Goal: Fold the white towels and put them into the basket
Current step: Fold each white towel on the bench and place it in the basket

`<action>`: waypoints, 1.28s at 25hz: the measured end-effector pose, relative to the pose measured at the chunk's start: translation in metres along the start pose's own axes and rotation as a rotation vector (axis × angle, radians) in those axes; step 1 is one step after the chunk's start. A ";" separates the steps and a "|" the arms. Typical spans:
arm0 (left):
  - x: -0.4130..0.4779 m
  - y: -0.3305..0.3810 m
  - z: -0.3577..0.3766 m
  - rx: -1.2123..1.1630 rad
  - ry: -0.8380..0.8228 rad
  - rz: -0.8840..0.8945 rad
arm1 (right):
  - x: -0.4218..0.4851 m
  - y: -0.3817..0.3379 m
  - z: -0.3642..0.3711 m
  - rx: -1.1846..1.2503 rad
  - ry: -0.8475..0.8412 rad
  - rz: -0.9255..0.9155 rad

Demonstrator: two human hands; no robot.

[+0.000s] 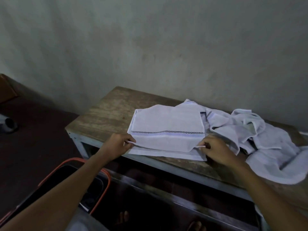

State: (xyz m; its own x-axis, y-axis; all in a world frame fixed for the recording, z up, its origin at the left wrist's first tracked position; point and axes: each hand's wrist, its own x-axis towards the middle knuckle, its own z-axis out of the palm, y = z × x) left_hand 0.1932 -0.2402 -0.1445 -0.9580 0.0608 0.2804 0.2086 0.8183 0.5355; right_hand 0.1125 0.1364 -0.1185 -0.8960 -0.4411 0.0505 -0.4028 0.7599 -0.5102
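No text — nothing readable

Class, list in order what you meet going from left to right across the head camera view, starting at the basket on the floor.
basket → left hand → half-folded towel → right hand → heap of unfolded towels

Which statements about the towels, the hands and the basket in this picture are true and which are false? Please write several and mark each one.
1. The left hand and the right hand both pinch the near edge of the half-folded towel. True.
2. The heap of unfolded towels lies to the left of it. False: the heap lies to its right.
3. The basket stands on the wooden table. False: it is off the table, lower down, under the left arm.
4. The half-folded towel has a dark checkered stripe. True.
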 end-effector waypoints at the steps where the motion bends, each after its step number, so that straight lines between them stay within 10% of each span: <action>1: -0.002 0.001 -0.002 -0.002 0.028 0.013 | -0.003 0.003 0.005 -0.010 0.012 -0.019; 6: -0.005 -0.001 -0.011 -0.085 0.224 -0.120 | 0.003 -0.009 0.004 0.031 0.219 -0.066; 12: -0.016 -0.015 -0.017 0.001 0.002 -0.058 | -0.009 0.000 0.010 -0.071 -0.058 -0.063; 18: -0.014 -0.008 -0.024 -0.105 0.083 -0.127 | -0.016 -0.006 0.001 -0.086 0.050 -0.066; 25: -0.023 -0.014 -0.021 0.129 -0.221 0.005 | -0.021 0.001 0.001 -0.149 -0.212 0.029; 32: -0.023 -0.011 -0.015 0.340 -0.193 0.219 | -0.021 -0.007 0.006 -0.320 -0.171 -0.030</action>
State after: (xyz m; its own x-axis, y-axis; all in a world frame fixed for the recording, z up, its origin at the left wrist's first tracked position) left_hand 0.2158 -0.2587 -0.1447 -0.9244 0.3323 0.1870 0.3646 0.9139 0.1784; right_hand 0.1356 0.1377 -0.1210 -0.8497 -0.5182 -0.0972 -0.4906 0.8446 -0.2145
